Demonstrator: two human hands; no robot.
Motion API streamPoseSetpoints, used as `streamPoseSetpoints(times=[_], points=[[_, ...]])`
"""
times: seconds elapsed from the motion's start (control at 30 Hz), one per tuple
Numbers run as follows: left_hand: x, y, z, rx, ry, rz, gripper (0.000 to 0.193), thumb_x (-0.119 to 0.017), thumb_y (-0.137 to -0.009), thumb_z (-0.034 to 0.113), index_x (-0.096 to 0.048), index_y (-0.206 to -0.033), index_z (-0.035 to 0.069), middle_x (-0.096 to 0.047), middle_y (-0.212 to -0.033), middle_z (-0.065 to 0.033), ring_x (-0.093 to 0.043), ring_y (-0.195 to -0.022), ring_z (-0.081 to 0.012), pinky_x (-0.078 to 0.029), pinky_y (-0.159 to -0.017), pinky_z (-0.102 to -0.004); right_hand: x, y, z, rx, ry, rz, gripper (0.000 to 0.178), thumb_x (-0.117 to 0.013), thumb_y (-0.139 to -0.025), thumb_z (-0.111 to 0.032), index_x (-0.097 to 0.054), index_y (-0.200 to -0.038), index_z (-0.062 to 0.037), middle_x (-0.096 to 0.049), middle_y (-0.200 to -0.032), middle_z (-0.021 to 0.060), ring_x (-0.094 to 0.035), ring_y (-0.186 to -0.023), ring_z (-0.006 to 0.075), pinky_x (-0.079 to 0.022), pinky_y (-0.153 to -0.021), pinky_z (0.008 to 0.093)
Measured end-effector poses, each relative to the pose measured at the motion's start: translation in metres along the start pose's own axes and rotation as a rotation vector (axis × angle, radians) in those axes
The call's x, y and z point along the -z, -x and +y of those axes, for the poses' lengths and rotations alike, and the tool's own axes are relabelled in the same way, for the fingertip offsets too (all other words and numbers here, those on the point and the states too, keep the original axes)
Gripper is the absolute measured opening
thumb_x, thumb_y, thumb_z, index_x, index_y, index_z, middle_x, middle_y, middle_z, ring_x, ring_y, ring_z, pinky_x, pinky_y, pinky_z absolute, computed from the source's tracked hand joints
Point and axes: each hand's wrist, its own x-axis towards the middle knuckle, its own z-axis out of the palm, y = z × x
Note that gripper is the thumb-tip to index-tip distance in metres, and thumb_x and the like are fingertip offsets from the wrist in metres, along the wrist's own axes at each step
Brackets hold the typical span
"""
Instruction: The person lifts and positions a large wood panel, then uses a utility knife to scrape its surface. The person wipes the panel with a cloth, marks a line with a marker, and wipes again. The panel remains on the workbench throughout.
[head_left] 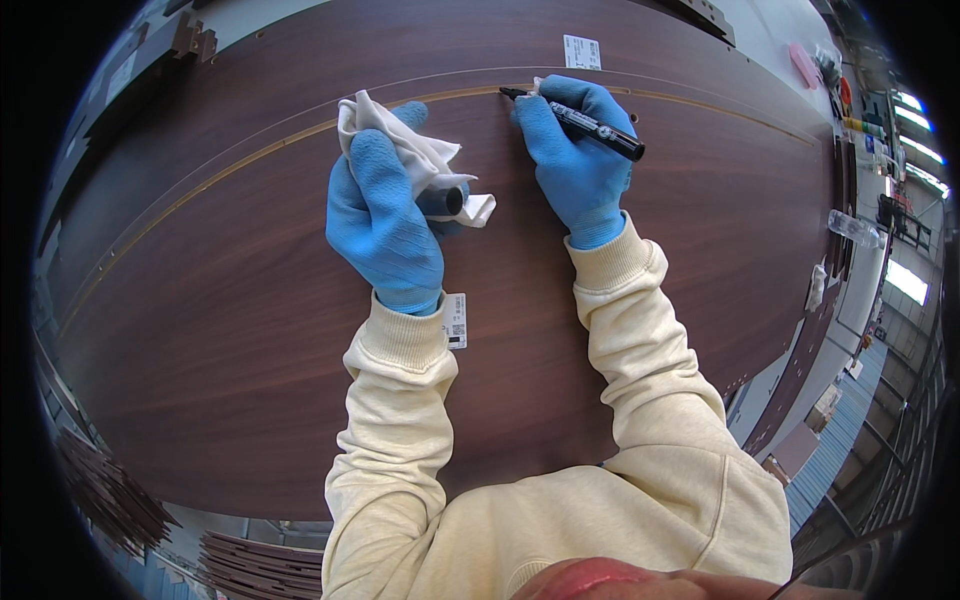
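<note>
A black marker pen [603,132] sits in my right hand [575,180], which wears a blue glove. The uncapped tip points left and lies at or just over a light brown strip [455,96] along the dark wood-grain panel [240,340]. A bit of white shows at this hand's fingertips. In a matching glove, my left hand [385,225] is closed around a crumpled white cloth [420,155]. A black cylinder, seemingly the marker's cap [442,201], pokes out from the same grip. Some left fingers are hidden behind the cloth.
One white label [581,52] is on the far panel, another [457,320] beside my left cuff. Stacked brown boards [265,565] lie at the lower left. Along the right side are a clear plastic bottle [853,228] and a pink item [803,66].
</note>
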Motion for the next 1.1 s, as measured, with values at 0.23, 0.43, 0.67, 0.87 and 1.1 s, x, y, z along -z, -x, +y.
streamPoseSetpoints(times=[0.23, 0.43, 0.67, 0.87, 1.1], points=[[0.0011, -0.0009, -0.0032, -0.011, -0.027, 0.015, 0.045, -0.057, -0.107, 0.038, -0.062, -0.129, -0.001, -0.073, -0.108, -0.0243, -0.076, -0.069, -0.0184, -0.065, -0.05, -0.0252, 0.0013, -0.0001, 0.0018, 0.001, 0.006, 0.009, 0.014, -0.079, -0.092, -0.01, -0.072, -0.101, -0.0013, -0.076, -0.083, 0.0084, -0.071, -0.07, 0.0103, -0.059, -0.065, 0.0244], [0.0008, -0.0004, -0.002, -0.01, -0.017, 0.002, 0.047, -0.058, -0.107, 0.039, -0.062, -0.13, -0.002, -0.073, -0.109, -0.0244, -0.076, -0.07, -0.0187, -0.065, -0.051, -0.0258, 0.0005, 0.0009, 0.0034, 0.007, -0.029, 0.024, 0.015, -0.079, -0.092, -0.01, -0.072, -0.101, -0.0007, -0.076, -0.083, 0.0086, -0.072, -0.071, 0.0101, -0.059, -0.065, 0.0242], [0.0011, 0.0001, -0.0027, 0.005, -0.035, 0.025, 0.048, -0.058, -0.107, 0.039, -0.061, -0.132, -0.002, -0.073, -0.112, -0.0244, -0.076, -0.069, -0.0186, -0.065, -0.051, -0.0257, 0.0036, 0.0016, -0.0026, -0.002, 0.089, -0.1, 0.018, -0.074, -0.095, -0.005, -0.069, -0.111, 0.0011, -0.077, -0.096, 0.0132, -0.076, -0.086, 0.0172, -0.063, -0.078, 0.0275], [-0.0007, -0.0002, 0.0013, -0.006, -0.002, -0.004, 0.048, -0.058, -0.107, 0.039, -0.061, -0.131, -0.002, -0.073, -0.113, -0.0245, -0.076, -0.069, -0.0181, -0.064, -0.05, -0.0244, 0.0033, 0.0015, -0.0019, 0.002, 0.093, -0.081, 0.017, -0.074, -0.095, -0.006, -0.069, -0.109, 0.0013, -0.077, -0.094, 0.0136, -0.076, -0.085, 0.0169, -0.063, -0.076, 0.0269], [-0.0028, -0.0004, 0.0041, -0.006, -0.003, -0.003, 0.047, -0.056, -0.108, 0.038, -0.062, -0.13, -0.002, -0.073, -0.113, -0.0242, -0.076, -0.07, -0.0173, -0.064, -0.05, -0.0239, -0.0004, 0.0017, 0.0004, -0.014, -0.068, 0.074, 0.014, -0.079, -0.092, -0.01, -0.071, -0.099, -0.0002, -0.075, -0.082, 0.0069, -0.07, -0.071, 0.0085, -0.059, -0.065, 0.024]])
